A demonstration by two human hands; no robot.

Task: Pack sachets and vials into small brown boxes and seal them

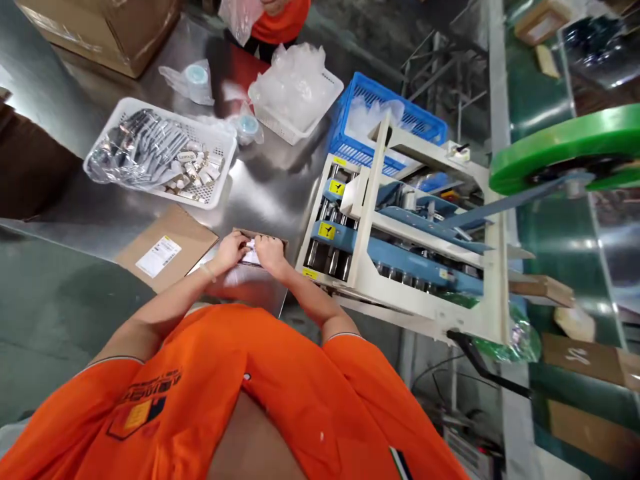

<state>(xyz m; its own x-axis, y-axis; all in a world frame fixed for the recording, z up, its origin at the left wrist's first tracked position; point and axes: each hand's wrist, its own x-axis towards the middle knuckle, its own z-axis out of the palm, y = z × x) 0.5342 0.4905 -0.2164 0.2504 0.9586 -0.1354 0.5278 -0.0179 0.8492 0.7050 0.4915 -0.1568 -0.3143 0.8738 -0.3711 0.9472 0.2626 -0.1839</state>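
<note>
Both of my hands are at a small open cardboard box (284,243) near the front edge of the metal table. My left hand (231,251) is at the box's left side, fingers bent in over a white printed paper (251,253) inside it. From the right, my right hand (270,253) reaches over the box, its curled fingers on the paper's edge. The fingers of both hands look pressed together on the paper. Just left of the box lies a flat brown cardboard piece (183,237) with a white label (159,257).
A white basket (227,175) holds bagged grey parts and small metal pieces. Behind are a white basket of plastic bags (295,87), a blue crate (425,120) and a large carton (115,33). A roller machine (370,233) adjoins the table's right. Another person stands opposite.
</note>
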